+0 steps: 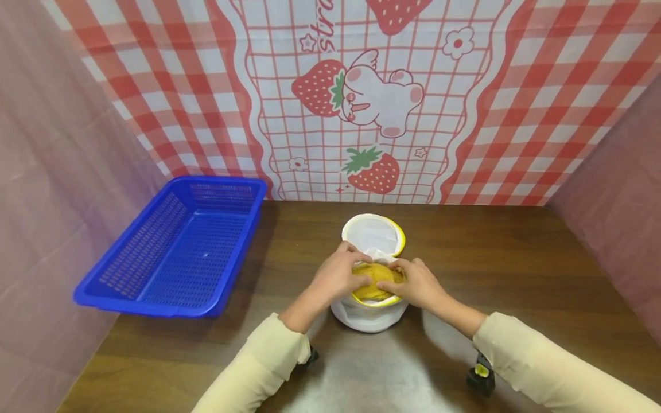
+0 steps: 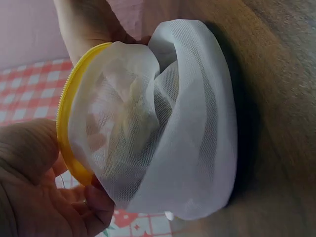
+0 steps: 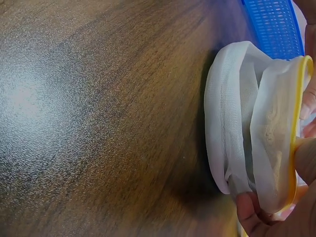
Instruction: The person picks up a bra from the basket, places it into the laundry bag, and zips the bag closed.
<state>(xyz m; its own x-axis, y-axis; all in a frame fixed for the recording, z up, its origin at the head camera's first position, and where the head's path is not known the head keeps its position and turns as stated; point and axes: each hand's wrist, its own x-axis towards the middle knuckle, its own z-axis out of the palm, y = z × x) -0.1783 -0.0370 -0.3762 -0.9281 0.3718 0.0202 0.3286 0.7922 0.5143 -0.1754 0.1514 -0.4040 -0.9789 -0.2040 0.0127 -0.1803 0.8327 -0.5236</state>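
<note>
A round white mesh laundry bag (image 2: 197, 113) with a yellow zipper rim (image 3: 296, 118) stands on the table, its lid (image 1: 369, 232) folded back at the far side. Bunched mustard-yellow cloth (image 1: 373, 280) lies in its mouth and shows dimly through the mesh in both wrist views. My left hand (image 1: 341, 272) grips the rim on the left side, thumb over the cloth. On the right side my right hand (image 1: 420, 282) holds the rim, thumb inside on the cloth and some fingers against the outer wall. The cloth's exact kind is hidden by its folds.
A blue plastic basket (image 1: 234, 275) with slotted walls stands on the left of the brown wooden table (image 1: 490, 252). Behind hangs a red-and-white checked strawberry cloth (image 1: 382, 86). Pinkish curtains (image 1: 46, 172) flank both sides.
</note>
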